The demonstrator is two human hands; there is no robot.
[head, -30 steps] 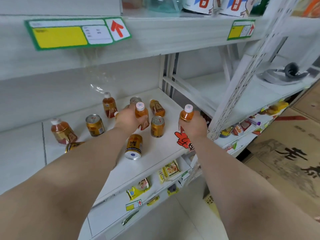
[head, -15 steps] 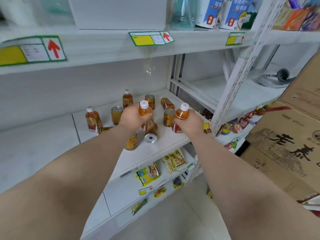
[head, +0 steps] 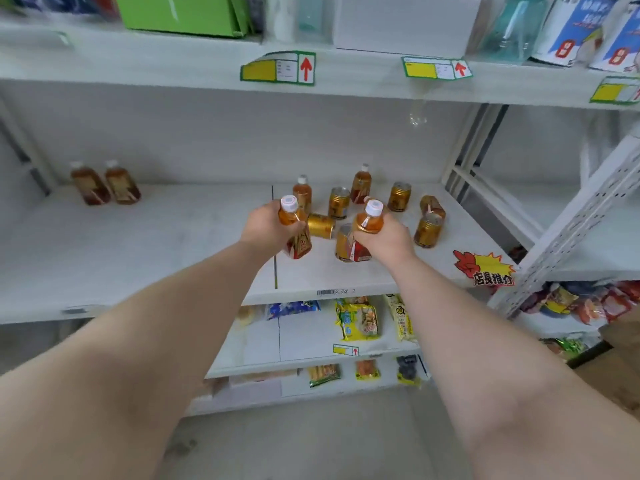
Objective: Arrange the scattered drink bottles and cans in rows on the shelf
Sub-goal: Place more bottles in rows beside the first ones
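My left hand (head: 265, 225) grips an amber tea bottle (head: 294, 230) with a white cap, lifted above the white shelf (head: 173, 244). My right hand (head: 388, 237) grips a second tea bottle (head: 369, 223) of the same kind. Behind them, scattered on the shelf's right half, are two upright tea bottles (head: 361, 183) and several gold cans (head: 338, 202), one can lying on its side (head: 320, 226). Far left at the back, two tea bottles (head: 104, 183) stand side by side.
A white upright post (head: 568, 230) bounds the shelf on the right, with a red promo sticker (head: 485, 268) on the edge. The upper shelf (head: 207, 74) carries boxes and price tags. Lower shelves hold snack packets (head: 356, 322).
Both hands have lifted their bottles off the shelf and carried them leftwards. The view has swung left, bringing two bottles at the far left into sight.
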